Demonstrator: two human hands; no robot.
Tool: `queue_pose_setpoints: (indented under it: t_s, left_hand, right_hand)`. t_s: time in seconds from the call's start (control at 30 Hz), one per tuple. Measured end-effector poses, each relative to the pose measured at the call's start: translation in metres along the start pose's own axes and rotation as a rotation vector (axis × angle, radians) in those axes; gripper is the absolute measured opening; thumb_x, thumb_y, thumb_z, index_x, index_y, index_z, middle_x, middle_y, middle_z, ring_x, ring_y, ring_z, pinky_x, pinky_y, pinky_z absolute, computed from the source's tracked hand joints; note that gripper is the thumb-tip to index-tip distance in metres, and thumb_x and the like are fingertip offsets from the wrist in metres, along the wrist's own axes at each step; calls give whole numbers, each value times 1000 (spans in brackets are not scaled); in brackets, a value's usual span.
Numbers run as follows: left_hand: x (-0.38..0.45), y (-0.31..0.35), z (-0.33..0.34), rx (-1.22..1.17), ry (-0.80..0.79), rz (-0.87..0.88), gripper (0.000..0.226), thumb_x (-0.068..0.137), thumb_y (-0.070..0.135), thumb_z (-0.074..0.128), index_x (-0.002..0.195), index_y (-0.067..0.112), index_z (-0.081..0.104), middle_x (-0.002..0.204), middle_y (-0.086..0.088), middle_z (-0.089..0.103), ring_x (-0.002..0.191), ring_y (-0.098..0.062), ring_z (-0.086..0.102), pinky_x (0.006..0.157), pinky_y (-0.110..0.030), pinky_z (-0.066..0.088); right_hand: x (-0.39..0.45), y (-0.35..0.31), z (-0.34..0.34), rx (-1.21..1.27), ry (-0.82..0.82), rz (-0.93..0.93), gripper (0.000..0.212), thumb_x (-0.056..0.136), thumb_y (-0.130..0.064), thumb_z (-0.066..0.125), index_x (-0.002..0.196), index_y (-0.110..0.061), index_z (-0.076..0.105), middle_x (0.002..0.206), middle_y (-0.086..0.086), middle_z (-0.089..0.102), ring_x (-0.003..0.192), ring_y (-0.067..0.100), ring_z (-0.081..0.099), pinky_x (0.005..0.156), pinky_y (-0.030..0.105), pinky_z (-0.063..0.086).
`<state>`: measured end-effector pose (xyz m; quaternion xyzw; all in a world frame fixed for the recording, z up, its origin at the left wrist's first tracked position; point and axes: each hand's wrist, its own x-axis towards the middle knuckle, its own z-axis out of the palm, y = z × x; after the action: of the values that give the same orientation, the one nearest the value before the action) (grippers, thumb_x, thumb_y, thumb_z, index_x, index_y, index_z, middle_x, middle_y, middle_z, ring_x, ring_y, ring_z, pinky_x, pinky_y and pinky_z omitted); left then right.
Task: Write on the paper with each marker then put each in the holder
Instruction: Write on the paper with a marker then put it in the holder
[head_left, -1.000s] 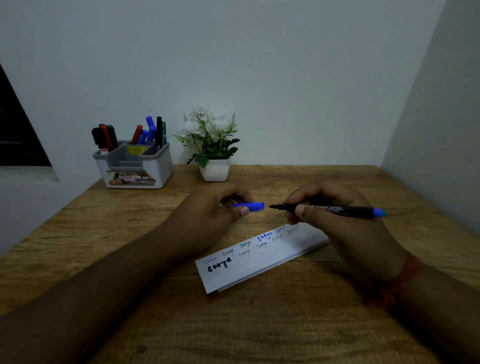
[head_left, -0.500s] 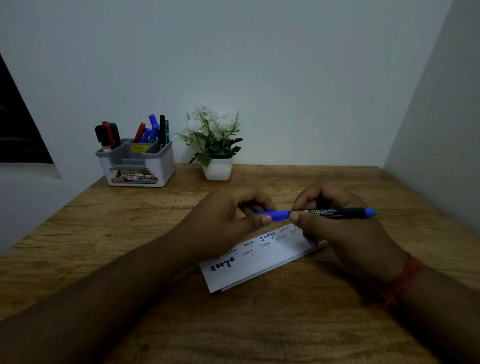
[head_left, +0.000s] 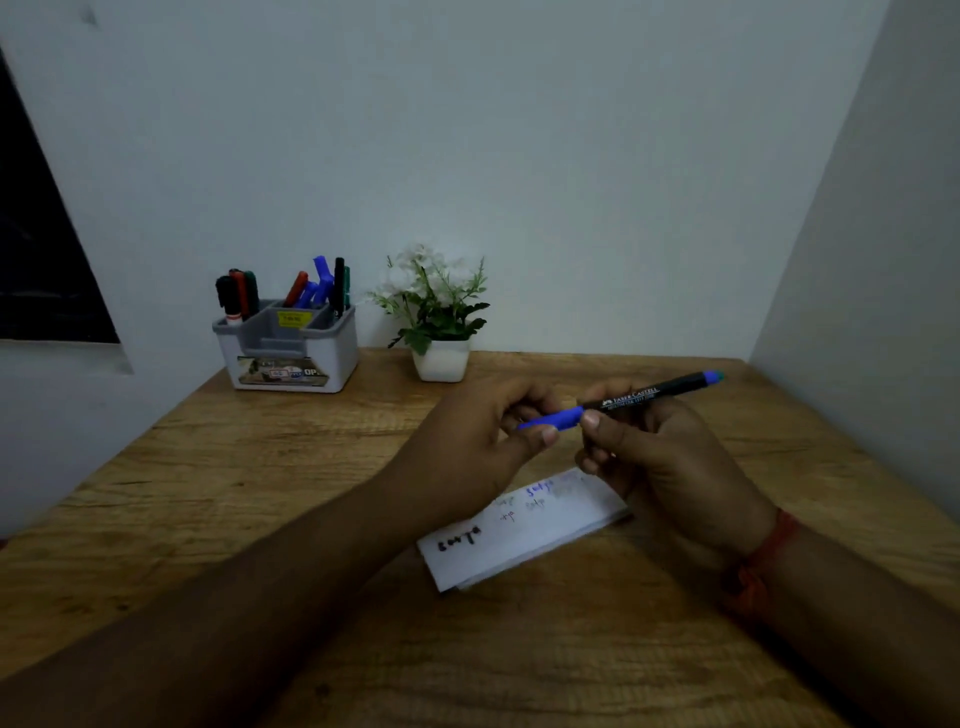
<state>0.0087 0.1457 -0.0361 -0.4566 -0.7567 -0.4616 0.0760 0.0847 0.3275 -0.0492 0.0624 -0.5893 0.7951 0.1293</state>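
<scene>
A black marker (head_left: 639, 395) with a blue cap (head_left: 556, 417) on its tip is held above the table. My right hand (head_left: 654, 452) grips the black barrel near the cap. My left hand (head_left: 488, 436) pinches the blue cap between thumb and fingers. The marker slants up to the right. Below the hands a folded white paper (head_left: 524, 535) with several small written words lies on the wooden table (head_left: 260, 493). The grey and white holder (head_left: 291, 348) stands at the back left with several markers upright in it.
A small white pot with a white-flowered plant (head_left: 436, 322) stands to the right of the holder by the back wall. A side wall closes the table's right edge. A dark panel shows at the far left.
The cap was apart from the marker tip a second ago; it went onto the tip. Both hands have since lifted a little, and the marker's rear end tilted upward.
</scene>
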Motion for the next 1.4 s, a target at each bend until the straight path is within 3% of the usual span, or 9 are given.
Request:
queue_pose_setpoints:
  t_s: [0.1,0.2,0.3,0.4,0.47,0.57,0.7,0.83,1.4]
  left_hand:
    - [4,-11,-19,137,-24,29,22,92,39,62,110,26,64,101,18,62,96,4,57,79,-12,43]
    - [9,-31,-52,360,-71,-117,59,92,68,35,132,27,51,128,9,55,115,-4,50,93,-29,42]
    - [1,-60,-85,652,-182,-318,89,80,82,7,152,30,22,159,-1,24,147,-28,17,116,-57,18]
    - [-21,-92,-112,817,-208,-435,98,69,88,-9,154,39,-3,165,4,-7,149,-28,-20,115,-66,-5]
    - [-36,-108,-123,908,-164,-473,96,68,87,-13,152,42,-10,164,3,-17,145,-29,-29,114,-67,-9]
    - [-47,-122,-132,934,-144,-561,91,72,85,-11,152,41,-13,162,2,-24,144,-30,-31,112,-66,-13]
    - [-48,-127,-140,876,-160,-622,81,83,81,1,152,41,-14,161,2,-26,144,-31,-32,108,-63,-20]
    - [-48,-131,-144,874,-181,-618,81,84,81,3,152,40,-15,160,2,-28,142,-31,-34,106,-63,-23]
    - [-47,-129,-141,867,-244,-574,81,84,82,2,151,40,-16,158,2,-32,141,-33,-36,105,-66,-23]
  right_hand:
    - [11,-7,11,-107,33,-29,29,74,-17,75,101,-9,71,92,8,73,81,18,72,73,27,61]
    - [35,-21,36,-261,-26,-124,25,84,-21,65,103,-6,60,95,10,75,92,24,76,77,35,64]
    - [68,-29,72,-363,-184,-43,11,101,-17,54,106,-8,55,86,11,74,80,28,77,70,40,64]
    - [105,-30,113,-620,-234,16,15,107,-21,50,110,-8,58,84,13,69,69,26,76,66,44,64]
    - [133,-26,144,-841,-220,-33,16,106,-23,54,107,-10,63,85,12,69,61,21,74,59,39,64]
    - [177,-18,186,-1129,-175,-127,11,102,-25,60,102,-15,66,83,6,72,52,6,69,45,20,54]
    - [224,-8,232,-1410,-157,-287,14,96,-16,67,105,-6,71,107,12,74,95,25,71,74,30,55]
    - [251,-2,263,-1597,-182,-377,16,97,-15,67,105,-5,74,111,13,73,101,27,68,79,30,53]
    - [290,31,293,-1794,-427,-357,37,91,3,64,124,-15,65,126,9,64,114,26,59,92,34,52]
